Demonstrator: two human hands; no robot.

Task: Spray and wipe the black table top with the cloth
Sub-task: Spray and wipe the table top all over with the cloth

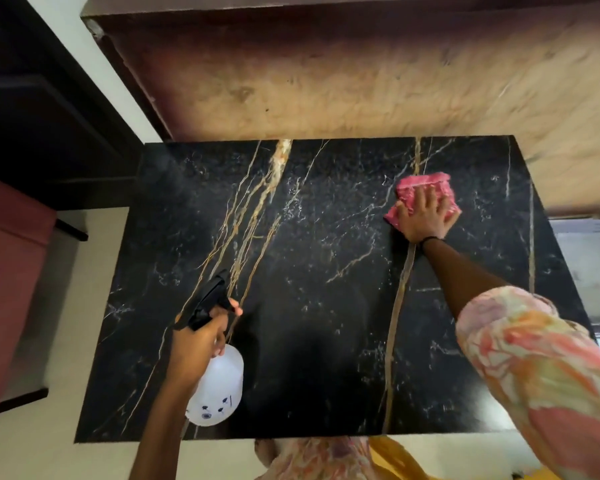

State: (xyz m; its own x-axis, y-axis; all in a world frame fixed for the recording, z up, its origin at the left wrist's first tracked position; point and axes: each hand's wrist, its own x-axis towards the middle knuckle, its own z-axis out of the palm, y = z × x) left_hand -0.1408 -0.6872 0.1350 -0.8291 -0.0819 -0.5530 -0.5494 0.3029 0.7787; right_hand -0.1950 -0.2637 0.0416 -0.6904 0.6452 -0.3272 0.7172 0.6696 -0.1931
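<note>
Surface: black table top (309,271), marble-look with gold and white veins, glossy; filling the middle of view, pushed against a tan wall (361,81).
Surroundings: pale floor (94,237) at left, reddish seat (11,271) beyond it.
Cloth: pink cloth (426,183), folded, lying flat on far right part of the top.
Right hand: right hand (426,213) spread wide, palm down, pressing on the cloth; fingers open, not gripping.
Left hand: left hand (194,344) wrapped round neck of spray bottle (219,386), one finger toward black trigger; nozzle aimed at far left of the top.
Handling, cloth: soft, light, likely to bunch or slide on slick stone; best held under a flat palm, folded edges kept together.
Handling, bottle: light plastic, clear body; grip at neck under trigger.
Hard to tell: wetness or spray on the top not visible against gloss; liquid level unclear; marks on bottle unreadable; near edge of table partly hidden by clothing (534,375).
</note>
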